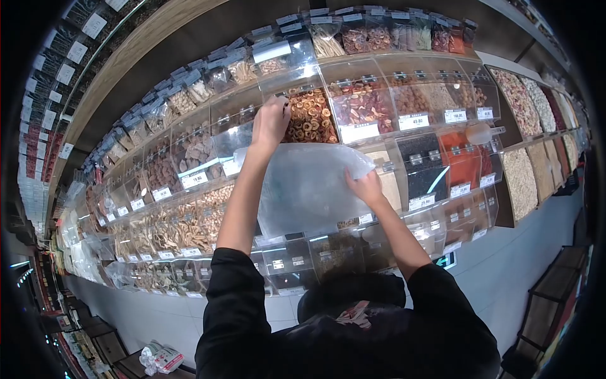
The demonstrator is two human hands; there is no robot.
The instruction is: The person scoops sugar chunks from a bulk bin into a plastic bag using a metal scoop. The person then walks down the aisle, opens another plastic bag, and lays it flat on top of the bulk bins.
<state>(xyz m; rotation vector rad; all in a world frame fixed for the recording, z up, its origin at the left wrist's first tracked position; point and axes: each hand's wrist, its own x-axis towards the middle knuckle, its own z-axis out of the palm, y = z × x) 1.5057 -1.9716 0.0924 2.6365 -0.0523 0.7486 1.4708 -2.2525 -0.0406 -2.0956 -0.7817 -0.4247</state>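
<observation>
My right hand (366,187) pinches the right edge of a translucent plastic bag (303,186). The bag hangs spread out in front of the bins, its top edge just below a bin of dried ring-shaped fruit slices (311,117). At the left side of that bin, my left hand (271,123) is raised with its fingers curled closed. Something small and dark shows at its fingertips; what it is I cannot make out. The bin's contents are exposed, and a clear lid (297,79) appears above them.
Clear bins with price tags (413,121) surround the bag, holding dried goods such as reddish slices (360,104). Packaged bags (325,38) line the top shelf. Grain bins (521,183) stand at the right. A white and red bag (161,358) lies at lower left.
</observation>
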